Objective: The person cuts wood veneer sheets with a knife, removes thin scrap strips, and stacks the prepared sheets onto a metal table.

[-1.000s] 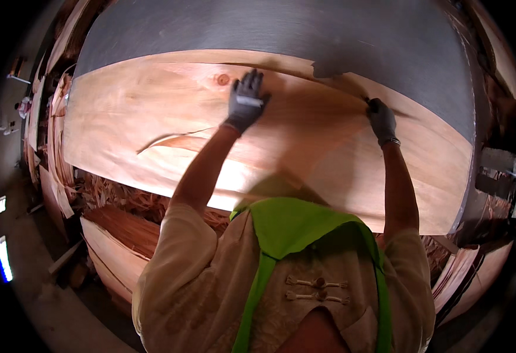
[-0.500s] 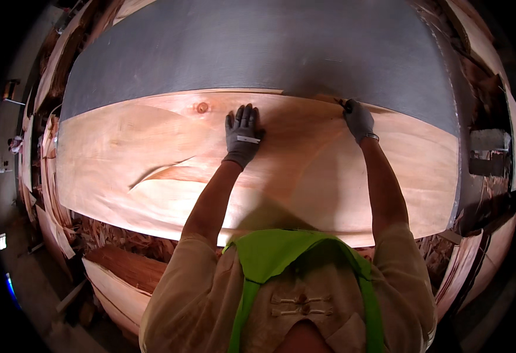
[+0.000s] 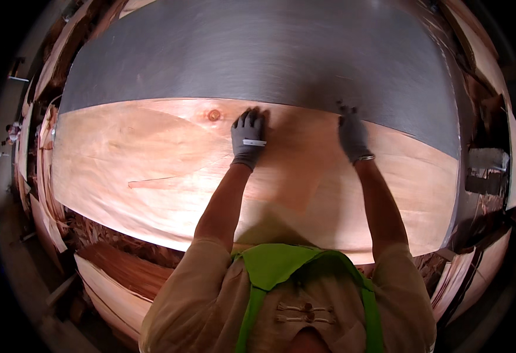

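Observation:
A pale wood veneer sheet (image 3: pixel 170 141) with a brown knot (image 3: pixel 214 115) lies across the near half of a dark grey board (image 3: pixel 211 53). My left hand (image 3: pixel 248 141), in a grey glove, rests on the veneer close to its far edge, fingers bent a little and holding nothing. At that same edge, farther right, is my right hand (image 3: pixel 353 138), also gloved. Motion smears its fingertips, so whether they grip anything is unclear. A thin split line (image 3: pixel 152 182) runs through the veneer left of my left forearm.
Torn veneer scraps (image 3: pixel 122 247) fill the gap under the board's near side. Stacked wood sheets (image 3: pixel 108 288) stand at the lower left, and more veneer edges (image 3: pixel 467 276) at the lower right. A grey block (image 3: pixel 487 159) sits beyond the right edge.
The raised, gaping split in the veneer has closed to a thin line. The right hand has shifted slightly nearer to me. The left hand's fingers are more bent.

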Tool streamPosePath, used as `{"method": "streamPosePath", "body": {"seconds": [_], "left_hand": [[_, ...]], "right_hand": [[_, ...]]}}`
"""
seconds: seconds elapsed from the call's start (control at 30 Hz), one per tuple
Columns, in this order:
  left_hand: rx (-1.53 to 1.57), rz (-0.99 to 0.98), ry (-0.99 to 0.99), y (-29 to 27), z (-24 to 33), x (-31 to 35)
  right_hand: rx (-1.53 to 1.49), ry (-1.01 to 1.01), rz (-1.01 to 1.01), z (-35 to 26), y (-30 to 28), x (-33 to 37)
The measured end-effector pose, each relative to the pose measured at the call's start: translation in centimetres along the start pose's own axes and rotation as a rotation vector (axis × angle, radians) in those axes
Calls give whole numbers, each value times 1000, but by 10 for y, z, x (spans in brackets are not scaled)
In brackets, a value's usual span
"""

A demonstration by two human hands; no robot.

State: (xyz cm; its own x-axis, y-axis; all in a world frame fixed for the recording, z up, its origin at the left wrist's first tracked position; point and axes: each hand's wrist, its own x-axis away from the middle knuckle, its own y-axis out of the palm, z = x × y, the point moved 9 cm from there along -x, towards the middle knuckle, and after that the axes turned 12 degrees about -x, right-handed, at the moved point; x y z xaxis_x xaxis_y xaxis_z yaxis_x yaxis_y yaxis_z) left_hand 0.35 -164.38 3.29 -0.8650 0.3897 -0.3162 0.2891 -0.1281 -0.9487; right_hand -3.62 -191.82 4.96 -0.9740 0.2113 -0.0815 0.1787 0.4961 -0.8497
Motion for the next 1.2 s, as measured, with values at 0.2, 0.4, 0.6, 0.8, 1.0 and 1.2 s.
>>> {"method": "streamPosePath", "body": {"seconds": [0.2, 0.4, 0.6, 0.8, 1.0, 1.2], "left_hand": [[22, 86, -142, 5, -19, 7], [-126, 8, -227, 3, -19, 4], [-124, -136, -278, 14, -24, 6], [-80, -72, -227, 11, -19, 13], [218, 30, -50, 9, 21, 10], [107, -16, 37, -4, 33, 2]], "right_hand": [[-207, -243, -185, -131, 92, 7], [251, -90, -498, -179, 169, -37], [353, -145, -625, -172, 161, -11], [437, -196, -636, -140, 135, 28], [416, -295, -586, -114, 122, 34], [244, -225, -852, -37, 72, 17]]}}
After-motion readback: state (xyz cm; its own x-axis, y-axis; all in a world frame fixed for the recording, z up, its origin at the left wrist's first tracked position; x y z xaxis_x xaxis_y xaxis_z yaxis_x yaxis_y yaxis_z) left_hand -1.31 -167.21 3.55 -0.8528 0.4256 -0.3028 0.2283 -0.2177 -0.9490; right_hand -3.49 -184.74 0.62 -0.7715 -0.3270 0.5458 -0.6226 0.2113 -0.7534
